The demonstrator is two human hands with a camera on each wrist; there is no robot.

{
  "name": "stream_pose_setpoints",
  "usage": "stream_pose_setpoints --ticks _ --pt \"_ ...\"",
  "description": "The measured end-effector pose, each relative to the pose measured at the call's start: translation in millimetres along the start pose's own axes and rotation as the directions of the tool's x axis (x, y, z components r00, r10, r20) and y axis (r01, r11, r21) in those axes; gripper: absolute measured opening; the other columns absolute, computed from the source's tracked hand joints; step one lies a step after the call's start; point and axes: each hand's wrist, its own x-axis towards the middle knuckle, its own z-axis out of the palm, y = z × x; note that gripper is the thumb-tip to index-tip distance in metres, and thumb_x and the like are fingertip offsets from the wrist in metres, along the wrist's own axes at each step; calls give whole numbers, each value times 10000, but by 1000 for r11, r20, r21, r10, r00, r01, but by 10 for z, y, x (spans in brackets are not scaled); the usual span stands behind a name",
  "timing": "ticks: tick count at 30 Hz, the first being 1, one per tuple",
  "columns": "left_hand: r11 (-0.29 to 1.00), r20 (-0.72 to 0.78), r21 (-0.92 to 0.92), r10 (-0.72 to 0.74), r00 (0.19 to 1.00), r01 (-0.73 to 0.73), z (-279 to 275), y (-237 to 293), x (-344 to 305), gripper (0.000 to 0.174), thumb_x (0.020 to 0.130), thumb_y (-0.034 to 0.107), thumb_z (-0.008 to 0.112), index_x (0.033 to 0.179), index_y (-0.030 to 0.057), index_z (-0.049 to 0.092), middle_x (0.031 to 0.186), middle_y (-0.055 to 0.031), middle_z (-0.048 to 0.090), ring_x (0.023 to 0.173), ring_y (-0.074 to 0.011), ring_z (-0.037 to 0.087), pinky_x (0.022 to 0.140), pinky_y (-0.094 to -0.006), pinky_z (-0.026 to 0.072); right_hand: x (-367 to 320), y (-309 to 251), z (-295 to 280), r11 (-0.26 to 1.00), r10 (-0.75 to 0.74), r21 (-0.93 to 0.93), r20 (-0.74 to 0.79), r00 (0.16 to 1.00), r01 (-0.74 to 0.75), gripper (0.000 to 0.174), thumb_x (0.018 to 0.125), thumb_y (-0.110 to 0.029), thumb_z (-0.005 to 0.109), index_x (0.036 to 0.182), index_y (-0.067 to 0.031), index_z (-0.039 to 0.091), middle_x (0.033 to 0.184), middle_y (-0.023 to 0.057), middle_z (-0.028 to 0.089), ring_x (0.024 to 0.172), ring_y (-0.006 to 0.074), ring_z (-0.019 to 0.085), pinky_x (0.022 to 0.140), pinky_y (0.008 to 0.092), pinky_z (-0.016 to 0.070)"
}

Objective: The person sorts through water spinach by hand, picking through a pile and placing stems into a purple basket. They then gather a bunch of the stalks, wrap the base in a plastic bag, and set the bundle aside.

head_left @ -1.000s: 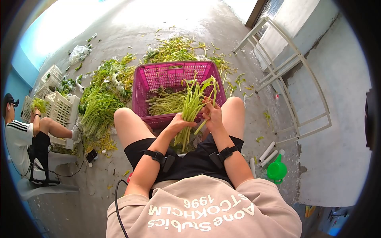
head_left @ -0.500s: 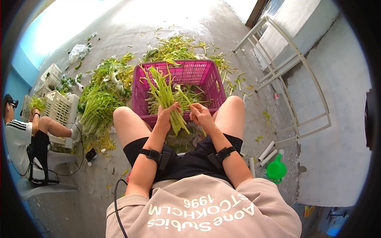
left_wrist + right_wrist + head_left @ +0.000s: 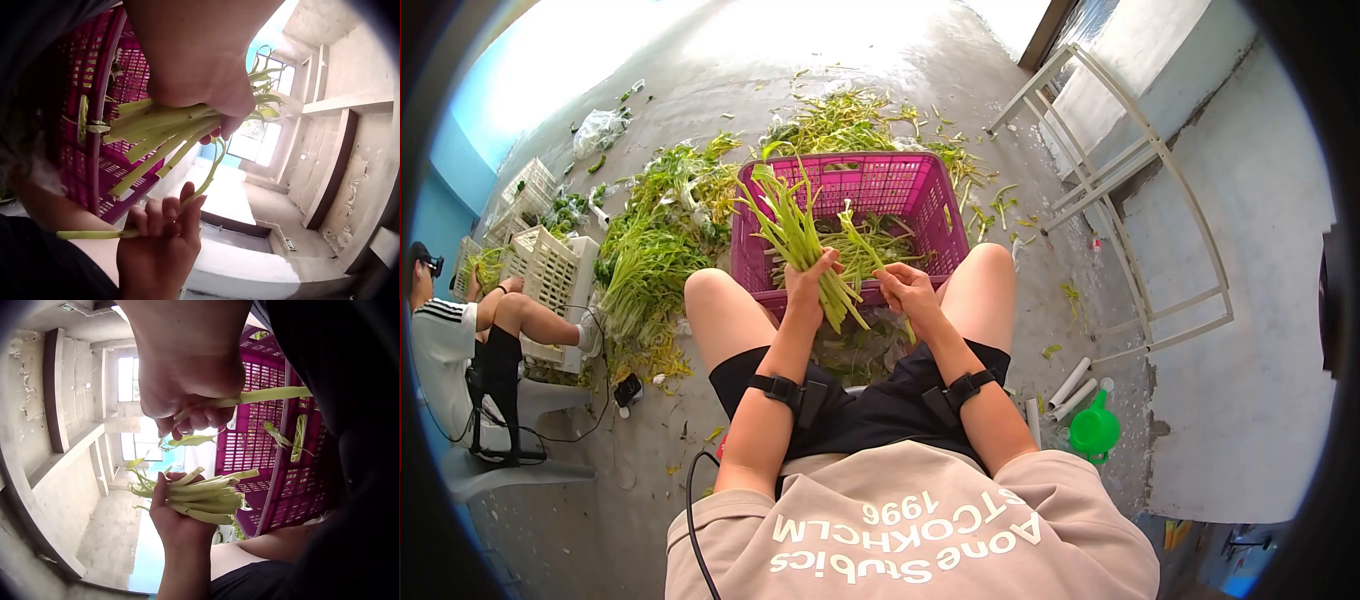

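Observation:
In the head view, my left hand (image 3: 805,282) grips a bunch of pale green vegetable stalks (image 3: 793,228), their cut ends toward me and their thin leafy tips leaning away to the left. My right hand (image 3: 910,292) pinches a single stalk (image 3: 275,394) a little to the right of the bunch. The left wrist view shows its fingers curled round that stalk, with the lower end sticking out past the hand. Both hands are over the near side of a magenta plastic crate (image 3: 905,178). More stalks (image 3: 890,240) lie inside it.
Heaps of leafy greens (image 3: 662,240) cover the floor left of and behind the crate. At far left another person (image 3: 450,335) sits beside cream crates (image 3: 543,265). A metal frame (image 3: 1140,190) leans at the right, near white tubes (image 3: 1072,382) and a green plastic container (image 3: 1095,430).
The bunch has moved left and forward in my left hand, tilting left. My right hand has drawn away from it and slightly down, with one stalk between its fingers.

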Motion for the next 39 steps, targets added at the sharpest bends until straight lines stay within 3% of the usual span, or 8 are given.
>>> stream_pose_setpoints --ticks 2,4,7,11,21,26,39 --pt "1000 -9 16 17 1000 -17 24 22 -4 173 819 77 756 951 27 656 771 -61 644 660 -148 642 561 -292 529 -5 8 13 999 -23 -24 14 1000 23 190 937 -182 678 1022 -13 661 703 -13 582 500 34 448 447 200 332" --pt "995 -50 21 98 994 -97 36 16 1 181 823 67 750 970 22 655 805 -59 645 673 -152 646 565 -297 540 20 91 31 975 -97 -200 11 995 97 190 890 -167 733 975 -5 683 702 0 623 517 40 501 461 204 368" --pt "998 -80 -22 56 995 -58 45 19 -35 169 833 54 736 971 17 646 836 -63 643 681 -159 648 575 -307 554 17 167 69 938 -78 -334 64 995 95 216 838 -157 782 959 2 699 686 0 638 543 49 543 476 211 398" --pt "995 -48 -62 79 996 -82 -22 -80 15 158 839 42 720 971 16 637 840 -68 640 685 -164 648 571 -314 561 41 215 65 903 -105 -412 58 993 119 228 810 -150 799 951 8 716 697 -4 646 569 42 506 508 228 403" --pt "996 -48 -68 62 997 -65 -49 -71 40 190 828 18 712 993 19 618 863 -70 650 684 -161 644 616 -292 529 21 168 77 903 -163 -393 59 985 173 226 857 -170 760 979 15 720 757 13 673 611 50 514 543 233 412" --pt "998 -57 -32 56 997 -58 -14 -63 25 189 809 3 719 980 4 638 850 -73 660 669 -162 646 586 -287 529 12 138 90 922 -125 -364 51 991 135 186 907 -162 710 1004 -3 713 722 3 659 550 30 494 482 200 363" --pt "999 -23 21 44 999 -43 -66 -113 71 173 804 -12 704 964 13 642 865 -74 682 675 -153 641 610 -288 518 49 169 48 953 -67 -291 77 995 86 193 926 -148 681 1004 28 695 721 41 658 517 44 503 468 207 383"
